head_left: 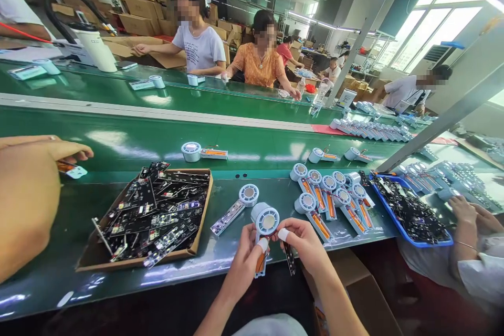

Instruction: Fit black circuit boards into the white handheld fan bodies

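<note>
My left hand [250, 252] is closed round the handle of a light-blue handheld fan [266, 218] with a round, slotted head and an orange strip in its open handle. A white cover sits on the thumb. My right hand [302, 244], also with a covered thumb, pinches a narrow black circuit board [289, 258] hanging just right of the fan. Red wire shows between the two hands. Left of them lies another fan [249, 196] with a board along its handle. A cardboard tray [210, 194] full of loose circuit boards stands further left.
Several fans [329, 184] with orange strips lie grouped on the right, beside a blue tray [444, 243] of boards. A fan [191, 151] lies on the green belt [129, 142]. Co-workers' hands reach in at left [71, 155] and right [460, 209]. A metal post [437, 123] slants at right.
</note>
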{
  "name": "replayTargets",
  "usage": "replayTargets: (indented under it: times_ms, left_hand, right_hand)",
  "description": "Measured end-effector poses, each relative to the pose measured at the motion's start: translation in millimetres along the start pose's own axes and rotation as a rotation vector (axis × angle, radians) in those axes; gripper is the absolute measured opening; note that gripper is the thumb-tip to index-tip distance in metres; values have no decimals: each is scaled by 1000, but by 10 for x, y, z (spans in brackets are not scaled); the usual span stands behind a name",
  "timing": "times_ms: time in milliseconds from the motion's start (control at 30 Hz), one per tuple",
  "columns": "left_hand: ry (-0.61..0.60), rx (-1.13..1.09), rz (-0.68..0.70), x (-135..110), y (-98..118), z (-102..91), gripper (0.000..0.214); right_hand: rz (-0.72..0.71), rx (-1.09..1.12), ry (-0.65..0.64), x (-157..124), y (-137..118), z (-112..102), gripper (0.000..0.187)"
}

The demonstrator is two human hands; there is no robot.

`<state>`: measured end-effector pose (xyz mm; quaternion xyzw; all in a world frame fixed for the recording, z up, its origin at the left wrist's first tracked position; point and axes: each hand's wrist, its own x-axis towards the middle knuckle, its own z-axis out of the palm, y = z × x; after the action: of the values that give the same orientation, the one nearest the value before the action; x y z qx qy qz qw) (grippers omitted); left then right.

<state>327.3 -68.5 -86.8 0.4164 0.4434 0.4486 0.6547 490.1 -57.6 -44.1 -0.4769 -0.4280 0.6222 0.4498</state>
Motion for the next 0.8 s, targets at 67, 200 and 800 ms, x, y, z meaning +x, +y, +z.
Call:
replayTargets:
  times_ms: [67,200,800]
  left_hand:
    - [-32,98,59,-17,-38,-24,48]
    - [44,226,111,2,-82,-85,47]
    - [233,16,84,-23,236,36,30]
  right_hand:
    - [64,136,11,-8,19,7,30]
    - [82,153,28,-69,28,49,34]
    - [-406,-1481,-357,-271,-342,97,7]
